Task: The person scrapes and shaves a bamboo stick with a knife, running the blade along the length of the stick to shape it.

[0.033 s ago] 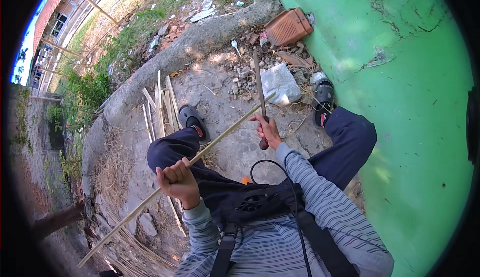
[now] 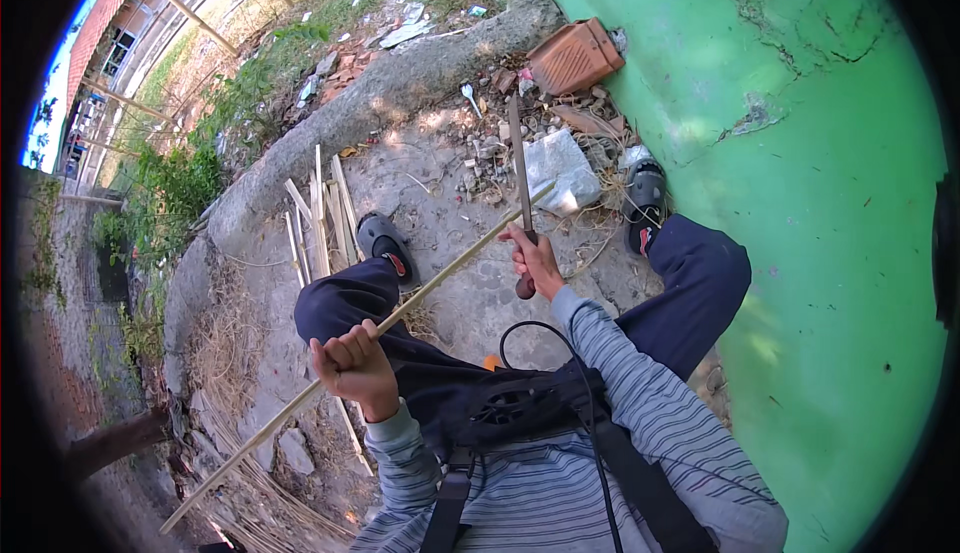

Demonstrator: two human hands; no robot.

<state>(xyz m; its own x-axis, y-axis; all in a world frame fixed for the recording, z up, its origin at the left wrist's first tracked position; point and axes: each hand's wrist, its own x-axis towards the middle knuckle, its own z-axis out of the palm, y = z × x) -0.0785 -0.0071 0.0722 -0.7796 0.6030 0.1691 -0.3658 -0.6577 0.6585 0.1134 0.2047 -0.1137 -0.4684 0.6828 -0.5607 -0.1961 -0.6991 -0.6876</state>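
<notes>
A long pale strip of split bamboo (image 2: 440, 280) slants across my lap, from the lower left up to the middle. My left hand (image 2: 357, 368) is closed round it, over my left thigh. Between my knees my right hand (image 2: 540, 261) grips a long knife (image 2: 522, 168) by its dark brown handle, the blade pointing away from me. The strip's far end crosses the blade just beyond my right fingers; whether they touch the strip as well I cannot tell.
More split strips (image 2: 336, 208) lie beside my left shoe (image 2: 384, 243). Ahead are a pale block-like bundle (image 2: 560, 171), rubble and an orange ribbed container (image 2: 574, 56). A green wall (image 2: 800, 283) stands close on my right; a low curved concrete ridge (image 2: 330, 118) runs round the left.
The bamboo strip has shifted very slightly up and to the right. The knife has tilted a touch; both hands keep their grips.
</notes>
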